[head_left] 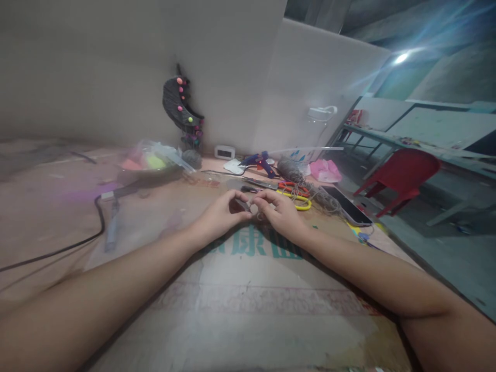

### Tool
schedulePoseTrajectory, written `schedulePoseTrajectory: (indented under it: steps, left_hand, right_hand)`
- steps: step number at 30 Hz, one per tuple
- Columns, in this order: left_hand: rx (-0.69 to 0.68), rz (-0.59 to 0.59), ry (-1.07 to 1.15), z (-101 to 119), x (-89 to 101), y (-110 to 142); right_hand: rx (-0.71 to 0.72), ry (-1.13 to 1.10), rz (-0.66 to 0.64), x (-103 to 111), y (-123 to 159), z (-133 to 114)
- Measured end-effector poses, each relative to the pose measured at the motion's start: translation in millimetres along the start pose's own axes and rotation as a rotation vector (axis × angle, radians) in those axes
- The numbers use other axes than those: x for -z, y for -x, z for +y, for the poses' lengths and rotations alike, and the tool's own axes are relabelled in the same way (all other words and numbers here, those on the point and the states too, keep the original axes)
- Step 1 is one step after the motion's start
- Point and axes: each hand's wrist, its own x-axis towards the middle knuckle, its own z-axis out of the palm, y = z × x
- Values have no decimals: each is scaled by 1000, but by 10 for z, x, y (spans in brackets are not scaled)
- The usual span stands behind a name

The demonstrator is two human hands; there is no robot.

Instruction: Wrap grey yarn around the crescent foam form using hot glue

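Both our bare hands meet low over the worktop (39, 206), the left hand (229, 207) and the right hand (279, 212) bent inward until their fingertips nearly touch. Between the fingers sits a small, dark grey piece (245, 205); blur hides its shape, and we cannot tell which fingers are clamped on it. Under our wrists lies a flat brown cardboard sheet (248, 325) printed with large green characters. Just beyond our right hand we have yellow-handled scissors (304, 203) and a tool with orange-red handles (298, 189), loose strands of grey yarn (329, 202) crossing near them. A dark-screened smartphone (344, 205) lies to the right of the yarn. Farther back we see a dark blue glue gun (264, 164), a small white box with a dark display (225, 152) and a crumpled pink plastic bag (326, 170). Off to our left are a blurred bowl (149, 175) of pink and yellow material and a black cable (58, 252). A black crescent dotted with coloured balls (173, 103) hangs against the pale wall (232, 67), and a red plastic chair (405, 173) stands beyond, on our right.
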Motion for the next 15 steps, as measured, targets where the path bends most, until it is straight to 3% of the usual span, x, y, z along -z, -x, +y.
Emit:
schedulePoseTrajectory:
  steps: [9, 15]
  left_hand:
    - [5, 41, 15, -9, 10, -6]
    - [-60, 189, 14, 153, 4, 42]
  right_hand:
    - [-25, -22, -5, 100, -67, 88]
    - [-3, 23, 17, 160, -91, 132]
